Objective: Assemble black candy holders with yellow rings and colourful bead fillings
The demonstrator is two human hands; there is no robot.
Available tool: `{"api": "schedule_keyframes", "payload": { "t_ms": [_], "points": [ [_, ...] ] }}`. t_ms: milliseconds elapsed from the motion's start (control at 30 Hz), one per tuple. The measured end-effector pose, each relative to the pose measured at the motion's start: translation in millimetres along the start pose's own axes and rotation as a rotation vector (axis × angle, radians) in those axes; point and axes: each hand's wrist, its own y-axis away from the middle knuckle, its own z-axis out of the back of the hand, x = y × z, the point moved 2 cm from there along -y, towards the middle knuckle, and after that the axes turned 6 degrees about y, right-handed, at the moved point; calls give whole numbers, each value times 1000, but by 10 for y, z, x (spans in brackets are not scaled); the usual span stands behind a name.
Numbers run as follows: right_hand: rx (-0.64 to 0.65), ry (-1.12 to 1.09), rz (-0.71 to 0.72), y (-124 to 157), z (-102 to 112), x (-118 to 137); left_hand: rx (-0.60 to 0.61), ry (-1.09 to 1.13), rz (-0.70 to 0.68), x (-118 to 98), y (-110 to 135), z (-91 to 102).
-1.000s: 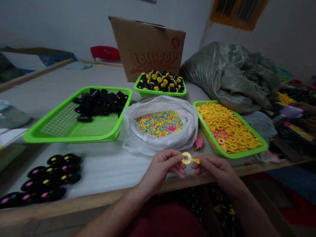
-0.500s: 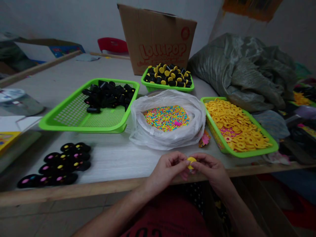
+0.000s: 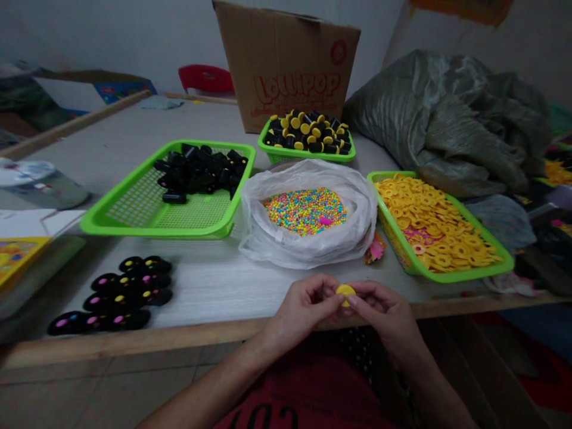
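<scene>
My left hand (image 3: 302,310) and my right hand (image 3: 379,310) meet just over the table's front edge, fingers closed together on a small yellow plastic piece (image 3: 345,292) pinched between them. Behind the hands sits a white plastic bag (image 3: 308,250) full of tiny multicoloured beads (image 3: 305,210). To its right a green tray (image 3: 460,275) holds several yellow rings (image 3: 429,223). A large green tray (image 3: 147,223) to the left holds black tubes (image 3: 201,170). A small green basket (image 3: 308,155) at the back holds black pieces with yellow caps (image 3: 308,131).
Several finished black pieces with pink and yellow centres (image 3: 116,292) lie at the front left. A cardboard box marked LOLLIPOP (image 3: 290,59) stands behind the basket. A crumpled grey-green sack (image 3: 451,119) fills the back right. Printed cards (image 3: 18,250) lie at the left edge.
A second ago the yellow ring stood open to view between my fingertips; now both hands have closed in tighter around it and only a yellow cap shows. The view shifted slightly.
</scene>
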Motion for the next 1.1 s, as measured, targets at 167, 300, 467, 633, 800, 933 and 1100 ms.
{"api": "schedule_keyframes", "payload": {
  "t_ms": [167, 300, 467, 633, 800, 933, 1100],
  "points": [
    [3, 205, 142, 199, -95, -189, -26, 2, 139, 273, 107, 88],
    [91, 564, 413, 381, -53, -295, 32, 83, 315, 432, 219, 118],
    [20, 726, 549, 316, 41, -274, 64, 25, 311, 363, 113, 192],
    [-188, 704, 454, 31, 105, -358, -93, -181, 137, 277, -175, 305],
    [-131, 649, 452, -81, 28, -439, -12, -292, 124, 321, -305, 255],
    [-120, 637, 462, -91, 4, -441, -6, -299, 146, 346, -317, 240],
    [-109, 604, 453, -109, 2, -428, -7, -249, 165, 361, -334, 245]
  ]
}}
